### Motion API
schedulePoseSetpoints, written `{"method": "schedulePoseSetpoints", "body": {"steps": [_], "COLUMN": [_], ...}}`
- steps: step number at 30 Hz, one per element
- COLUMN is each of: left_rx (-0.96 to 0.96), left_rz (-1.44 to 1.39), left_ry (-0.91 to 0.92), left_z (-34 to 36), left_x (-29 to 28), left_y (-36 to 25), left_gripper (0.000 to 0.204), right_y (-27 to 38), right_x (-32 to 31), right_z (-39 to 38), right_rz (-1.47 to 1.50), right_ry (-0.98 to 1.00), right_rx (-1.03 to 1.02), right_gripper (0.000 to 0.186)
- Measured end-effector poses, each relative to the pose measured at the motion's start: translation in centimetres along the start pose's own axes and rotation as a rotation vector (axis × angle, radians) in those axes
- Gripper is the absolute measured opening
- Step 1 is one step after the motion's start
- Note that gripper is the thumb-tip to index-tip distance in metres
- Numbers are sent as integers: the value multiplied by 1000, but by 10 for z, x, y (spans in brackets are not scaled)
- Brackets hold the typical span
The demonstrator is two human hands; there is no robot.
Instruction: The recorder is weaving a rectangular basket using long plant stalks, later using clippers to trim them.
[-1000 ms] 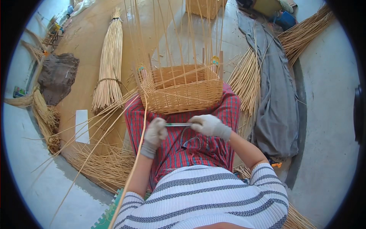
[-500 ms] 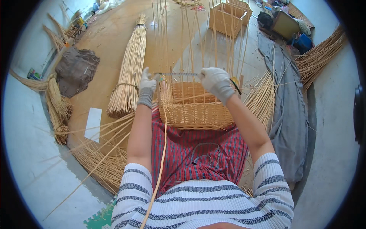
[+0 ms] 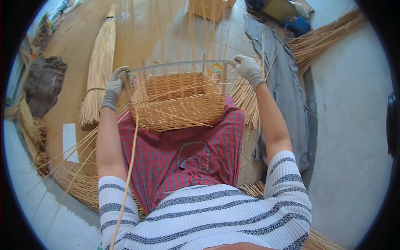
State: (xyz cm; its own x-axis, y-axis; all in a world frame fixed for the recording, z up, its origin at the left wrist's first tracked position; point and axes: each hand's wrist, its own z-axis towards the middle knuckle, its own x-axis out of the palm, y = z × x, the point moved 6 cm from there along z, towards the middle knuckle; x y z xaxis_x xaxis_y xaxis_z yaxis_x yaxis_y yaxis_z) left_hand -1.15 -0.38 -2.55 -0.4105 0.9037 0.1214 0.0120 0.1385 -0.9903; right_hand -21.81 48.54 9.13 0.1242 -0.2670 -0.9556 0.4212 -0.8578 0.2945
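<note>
– Left hand (image 3: 114, 86) and right hand (image 3: 246, 70), both gloved: are they gripping anything?
– Yes, a thin tape (image 3: 179, 63). The left clasps it left of centre in the upper half of the frame; the right pinches it on the other side, right of centre.
– Is it slack?
– It bows slightly upward, stretched across above the basket (image 3: 183, 112). I cannot tell whether it touches the stakes (image 3: 192, 37).
– Where is the basket?
– Mid-frame, at the red checked cloth (image 3: 158, 154) over the lap. The stakes rise from it toward the top edge, and a long cane (image 3: 133, 154) runs from its left corner to the lower edge.
– And around it?
– A tied bundle (image 3: 98, 71) at upper left, a white board (image 3: 70, 142) at left, a grey sheet (image 3: 287, 104) at right.
</note>
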Motion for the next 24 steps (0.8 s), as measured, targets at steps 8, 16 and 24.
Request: {"method": "schedulePoseSetpoints", "body": {"steps": [8,16,24], "left_rx": [-42,-9,524], "left_rz": [44,231,78], "left_ry": [-28,-132,-690], "left_z": [4,-2,-208], "left_x": [-5,12,52], "left_y": [1,-20,-59], "left_gripper": [25,23,14], "right_y": [-29,-23,74], "right_x": [13,12,-71], "right_z": [-1,0,-154], "right_rz": [40,1,-41], "right_ry": [-103,-101,-37], "right_rx": [94,-12,-263], "right_gripper": [46,44,19]}}
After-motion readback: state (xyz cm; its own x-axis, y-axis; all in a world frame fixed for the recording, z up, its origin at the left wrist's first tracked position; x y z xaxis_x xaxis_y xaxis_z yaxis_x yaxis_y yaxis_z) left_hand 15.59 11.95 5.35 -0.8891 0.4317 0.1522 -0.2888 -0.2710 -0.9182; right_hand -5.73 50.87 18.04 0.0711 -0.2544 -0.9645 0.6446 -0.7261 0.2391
